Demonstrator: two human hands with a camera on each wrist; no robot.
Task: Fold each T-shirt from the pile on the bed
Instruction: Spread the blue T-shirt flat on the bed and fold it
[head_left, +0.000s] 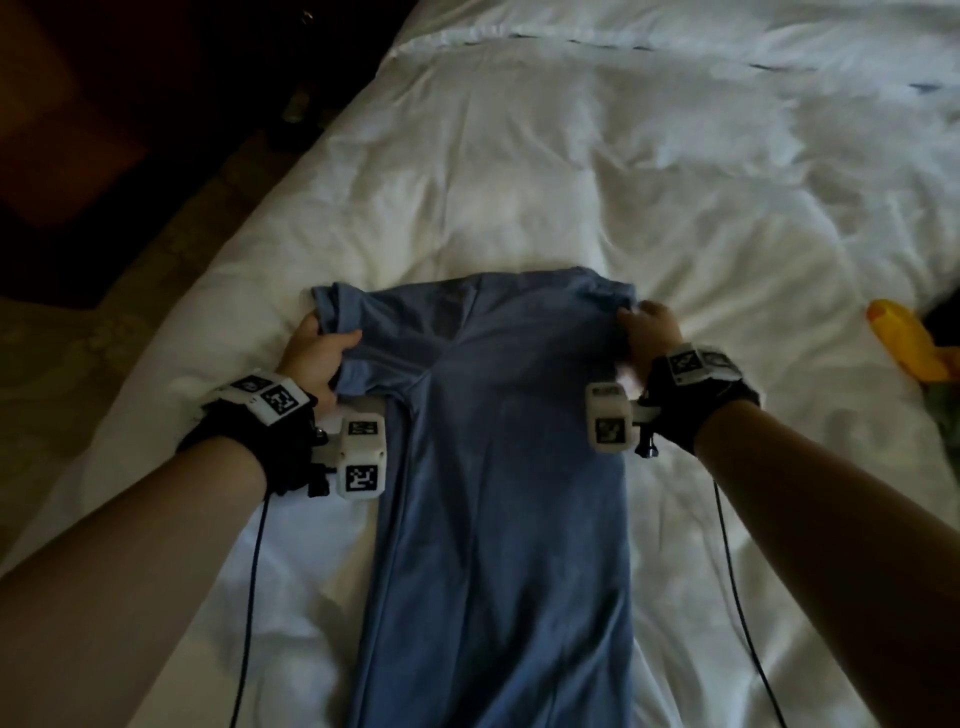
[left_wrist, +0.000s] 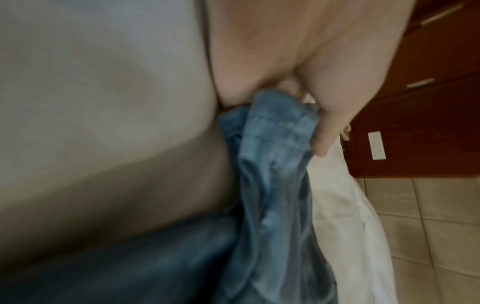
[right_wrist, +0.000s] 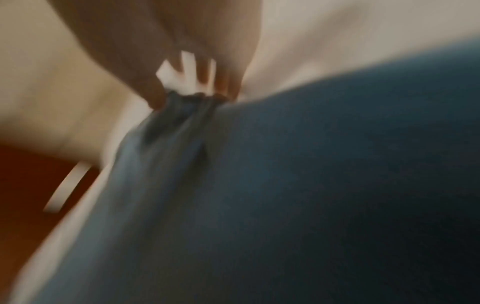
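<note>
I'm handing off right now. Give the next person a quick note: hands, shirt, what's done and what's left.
Left hand grips the blue T-shirt at its left sleeve; right hand pinches its right shoulder edge.
The shirt lies lengthwise on the white bed, right side apparently folded in, left sleeve still out.
Left: fold that sleeve in, then fold up.
More clothing, yellow piece included, lies at the right.

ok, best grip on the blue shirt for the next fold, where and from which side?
Probably the two far corners, where the shirt lies as a long narrow strip on the bed. Each hand comes from its own outer edge: the left hand already grips the sleeve end, the right hand pinches the opposite corner. Bunched fabric there gives purchase; the flat middle doesn't.
</note>
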